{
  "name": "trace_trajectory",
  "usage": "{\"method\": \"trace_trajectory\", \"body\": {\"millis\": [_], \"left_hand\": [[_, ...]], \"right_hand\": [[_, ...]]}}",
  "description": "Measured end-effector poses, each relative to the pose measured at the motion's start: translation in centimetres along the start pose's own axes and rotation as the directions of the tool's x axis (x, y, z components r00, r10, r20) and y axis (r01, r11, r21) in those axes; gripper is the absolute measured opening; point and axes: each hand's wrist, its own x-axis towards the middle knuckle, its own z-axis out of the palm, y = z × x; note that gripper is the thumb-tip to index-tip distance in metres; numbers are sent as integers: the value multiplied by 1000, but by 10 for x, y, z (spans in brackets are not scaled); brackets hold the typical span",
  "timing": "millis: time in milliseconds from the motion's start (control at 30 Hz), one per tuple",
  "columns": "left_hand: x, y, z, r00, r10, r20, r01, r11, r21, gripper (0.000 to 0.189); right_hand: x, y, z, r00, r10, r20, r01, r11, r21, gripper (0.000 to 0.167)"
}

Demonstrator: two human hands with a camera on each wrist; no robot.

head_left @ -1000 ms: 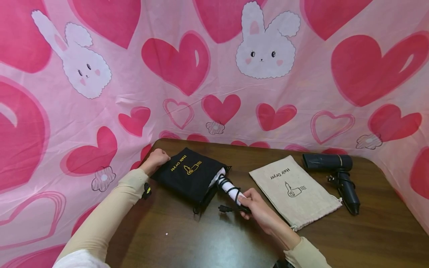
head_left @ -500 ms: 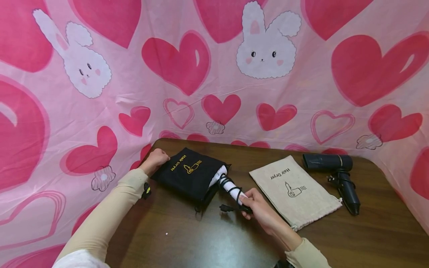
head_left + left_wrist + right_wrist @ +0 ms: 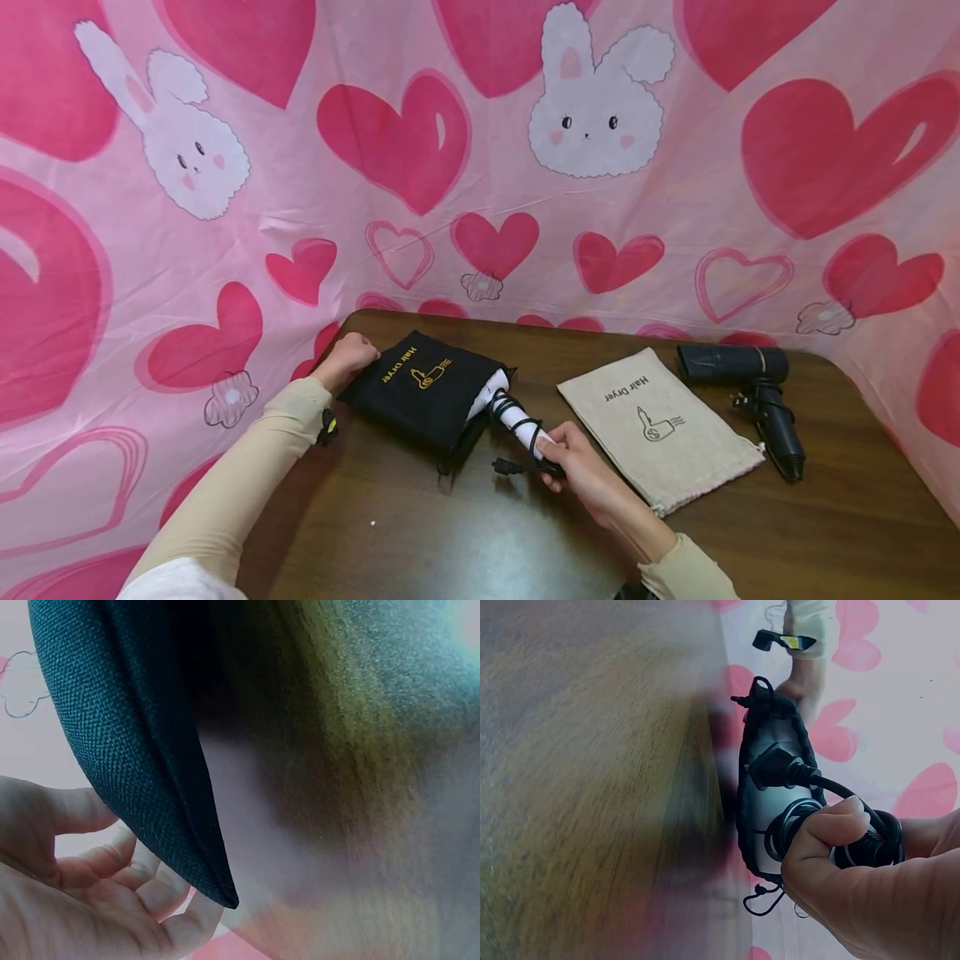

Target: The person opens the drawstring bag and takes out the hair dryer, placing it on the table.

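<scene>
A black drawstring bag (image 3: pixel 423 400) with yellow "Hair Dryer" lettering is held at its far left edge by my left hand (image 3: pixel 349 358). In the left wrist view the thumb (image 3: pixel 82 810) and curled fingers lie at the dark cloth edge (image 3: pixel 127 742). My right hand (image 3: pixel 573 462) grips the handle of a white hair dryer (image 3: pixel 508 414), wound with black cord. The dryer's head is partly inside the bag's mouth, its inner part hidden. Beside the handle hangs the black plug (image 3: pixel 774 766), in front of the bag's opening in the right wrist view.
A beige "Hair Dryer" drawstring bag (image 3: pixel 660 429) lies flat to the right of my right hand. Farther right rests a black hair dryer (image 3: pixel 776 392) with its cord wrapped. Pink heart-and-rabbit cloth (image 3: pixel 495 183) hangs behind the wooden table (image 3: pixel 450 550).
The white dryer and its dangling plug have shifted very slightly to the right since the first frame. Both hands keep their holds and otherwise look almost still.
</scene>
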Motion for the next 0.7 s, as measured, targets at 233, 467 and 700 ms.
{"method": "trace_trajectory", "body": {"millis": [233,467,700], "left_hand": [[1,-1,0,1000,3,3,-3,1000,8,37],[2,-4,-2,1000,10,3,-10,1000,10,37],[1,-2,-2,1000,-5,5,5,1000,9,36]], "right_hand": [[1,1,0,1000,-2,-1,2,1000,3,17],[1,1,0,1000,-9,5,9,1000,4,17],[0,1,0,1000,-11,7,11,1000,5,16]]}}
